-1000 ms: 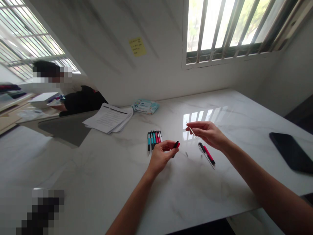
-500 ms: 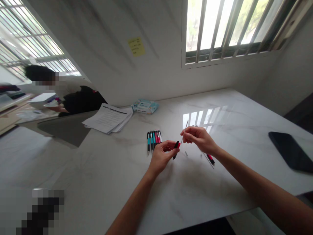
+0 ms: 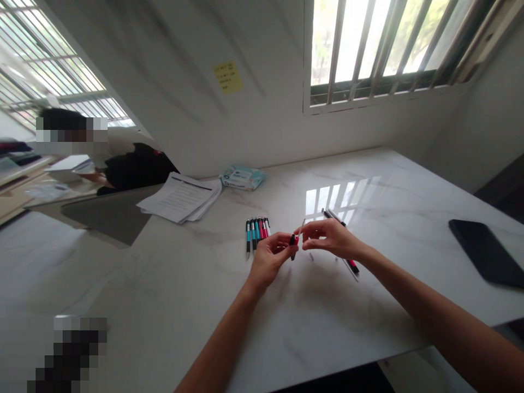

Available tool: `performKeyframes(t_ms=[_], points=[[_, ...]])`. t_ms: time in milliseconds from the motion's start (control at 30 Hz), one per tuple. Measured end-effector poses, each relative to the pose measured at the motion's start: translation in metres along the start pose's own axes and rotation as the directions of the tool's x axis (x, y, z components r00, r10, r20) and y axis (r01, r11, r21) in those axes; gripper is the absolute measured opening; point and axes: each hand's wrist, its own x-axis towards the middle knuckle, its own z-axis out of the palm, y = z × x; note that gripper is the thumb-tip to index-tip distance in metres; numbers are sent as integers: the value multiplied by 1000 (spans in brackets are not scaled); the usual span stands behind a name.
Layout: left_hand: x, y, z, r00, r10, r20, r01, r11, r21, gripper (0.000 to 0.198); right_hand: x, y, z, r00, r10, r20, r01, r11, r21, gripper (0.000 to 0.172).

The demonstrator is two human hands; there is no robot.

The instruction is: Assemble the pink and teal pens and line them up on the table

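Observation:
My left hand [image 3: 268,256] is closed round a short red and black pen barrel [image 3: 293,242] above the white marble table [image 3: 172,305]. My right hand [image 3: 329,239] pinches a thin pale refill [image 3: 301,226], its end right at the barrel's open tip. A row of several teal, red and black pens [image 3: 256,229] lies just behind my left hand. Under and beyond my right hand lie loose pen parts: a red and black piece [image 3: 351,265] and a thin dark rod [image 3: 332,216].
A stack of printed papers [image 3: 180,197] and a blue tissue pack [image 3: 242,177] sit at the table's back. A black phone [image 3: 485,252] lies at the right edge. Another person sits at a far desk on the left.
My right hand has carried the refill leftward from above the loose parts to the barrel in my left hand. The left hand has barely moved.

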Motion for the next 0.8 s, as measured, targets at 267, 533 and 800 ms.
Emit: performKeyframes(t_ms=[267,533,800], points=[[2,7,-5,987,60,-146,-95,966,-241,24,-2,6,-17,942,-20,336,192,853,-485,18],[3,3,-4,988,13,-156,-36,989,-145,24,-3,3,-8,950,-23,312,191,833,-519,14],[3,-3,-6,997,-10,-82,23,987,162,26,1,3,-7,992,-74,-104,45,965,-258,20]])
